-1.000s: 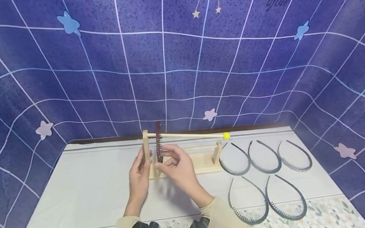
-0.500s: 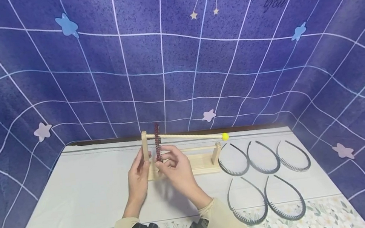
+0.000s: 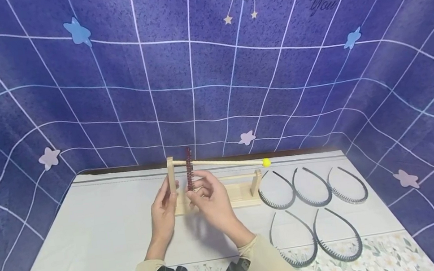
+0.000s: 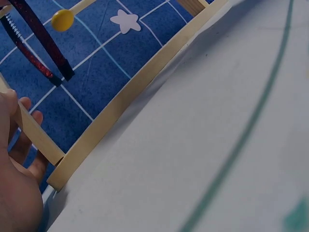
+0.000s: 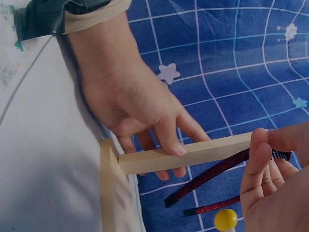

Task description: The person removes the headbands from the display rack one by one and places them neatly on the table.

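A dark red toothed headband (image 3: pixel 190 168) hangs on the upper rod (image 3: pixel 224 161) of a wooden stand, close to its tall left post (image 3: pixel 171 175). My right hand (image 3: pixel 216 201) pinches the headband between thumb and fingers. Around the left post, low down, my left hand (image 3: pixel 162 214) has its thumb on the near side and fingers behind. In the left wrist view, two glittery ends of the headband (image 4: pixel 46 36) point down. The right wrist view shows the headband (image 5: pixel 207 176) beside the post (image 5: pixel 193 153). A yellow ball (image 3: pixel 266 162) caps the rod's free right end.
Several dark headbands (image 3: pixel 342 258) lie in two rows on the white table cover (image 3: pixel 90 232) to the right. The stand's lower rod meets a short right post (image 3: pixel 256 184) above the wooden base (image 3: pixel 245 203). A blue patterned curtain (image 3: pixel 179 95) rises behind.
The headband has shifted slightly to the right, away from the left post, with my right hand still pinching it. My left hand stays on the post. The head view has drifted a little.
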### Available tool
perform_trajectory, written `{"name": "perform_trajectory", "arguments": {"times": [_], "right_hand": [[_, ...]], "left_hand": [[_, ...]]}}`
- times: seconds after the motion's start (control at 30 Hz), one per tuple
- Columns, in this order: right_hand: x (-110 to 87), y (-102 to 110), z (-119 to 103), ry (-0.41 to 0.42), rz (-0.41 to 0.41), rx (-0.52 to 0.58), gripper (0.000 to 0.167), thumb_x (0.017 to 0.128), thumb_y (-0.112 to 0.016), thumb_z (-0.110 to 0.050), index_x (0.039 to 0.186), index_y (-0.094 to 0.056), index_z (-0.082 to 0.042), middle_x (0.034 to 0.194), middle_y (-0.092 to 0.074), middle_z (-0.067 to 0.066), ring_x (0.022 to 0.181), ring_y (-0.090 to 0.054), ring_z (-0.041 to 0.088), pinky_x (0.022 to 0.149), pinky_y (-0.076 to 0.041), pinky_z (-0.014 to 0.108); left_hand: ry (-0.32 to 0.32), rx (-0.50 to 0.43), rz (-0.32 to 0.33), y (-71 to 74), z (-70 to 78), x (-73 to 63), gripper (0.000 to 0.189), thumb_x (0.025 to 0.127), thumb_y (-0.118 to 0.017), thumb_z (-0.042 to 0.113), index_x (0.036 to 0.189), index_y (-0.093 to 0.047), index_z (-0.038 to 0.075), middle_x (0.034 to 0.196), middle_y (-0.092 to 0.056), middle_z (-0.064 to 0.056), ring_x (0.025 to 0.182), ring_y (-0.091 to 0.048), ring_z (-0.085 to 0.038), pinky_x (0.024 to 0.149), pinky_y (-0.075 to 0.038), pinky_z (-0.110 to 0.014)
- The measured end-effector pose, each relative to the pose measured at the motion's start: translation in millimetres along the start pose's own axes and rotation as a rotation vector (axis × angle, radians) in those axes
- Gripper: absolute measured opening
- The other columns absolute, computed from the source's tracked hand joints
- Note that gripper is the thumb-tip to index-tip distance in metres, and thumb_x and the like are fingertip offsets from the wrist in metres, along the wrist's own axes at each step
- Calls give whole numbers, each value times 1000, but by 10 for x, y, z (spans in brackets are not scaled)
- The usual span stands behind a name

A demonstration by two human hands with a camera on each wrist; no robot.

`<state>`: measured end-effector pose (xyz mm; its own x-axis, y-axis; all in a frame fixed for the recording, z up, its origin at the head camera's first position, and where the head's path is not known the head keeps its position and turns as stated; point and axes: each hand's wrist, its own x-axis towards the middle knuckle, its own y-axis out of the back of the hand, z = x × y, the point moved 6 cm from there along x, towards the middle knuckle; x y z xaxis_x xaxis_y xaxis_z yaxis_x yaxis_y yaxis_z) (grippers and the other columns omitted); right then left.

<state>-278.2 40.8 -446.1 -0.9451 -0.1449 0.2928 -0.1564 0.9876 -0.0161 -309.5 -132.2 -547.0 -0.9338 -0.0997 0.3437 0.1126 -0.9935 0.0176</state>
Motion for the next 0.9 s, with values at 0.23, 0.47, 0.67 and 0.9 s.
{"name": "perform_trajectory", "arguments": {"times": [0.23,0.47,0.67,0.9], "right_hand": [[4,47,-126,8,23,14,55,99,-73,10,151,-57,2,113,-76,28,69,-70,13,49,-50,14],[-9,87,-284,46,34,49,53,99,-72,10,150,-58,3,112,-75,33,68,-69,8,50,-50,14],[-31,138,-389,55,49,47,53,100,-72,8,151,-58,1,111,-77,26,69,-70,7,51,-52,15],[-59,205,-538,113,57,65,52,99,-72,6,149,-58,1,109,-76,28,69,-69,8,51,-51,16]], "left_hand": [[0,0,-12,-13,3,2,56,118,-55,17,172,-42,21,157,-61,-21,149,-55,-36,122,-47,-16],[4,-3,-9,-11,4,-3,56,118,-55,17,172,-42,22,156,-62,-18,148,-56,-34,122,-47,-16],[11,4,-9,-5,-6,-9,55,119,-54,19,172,-42,23,157,-62,-17,148,-57,-26,123,-46,-17],[-3,-8,-7,-10,17,-8,55,118,-55,16,172,-43,21,157,-63,-18,146,-59,-18,123,-47,-17]]}}
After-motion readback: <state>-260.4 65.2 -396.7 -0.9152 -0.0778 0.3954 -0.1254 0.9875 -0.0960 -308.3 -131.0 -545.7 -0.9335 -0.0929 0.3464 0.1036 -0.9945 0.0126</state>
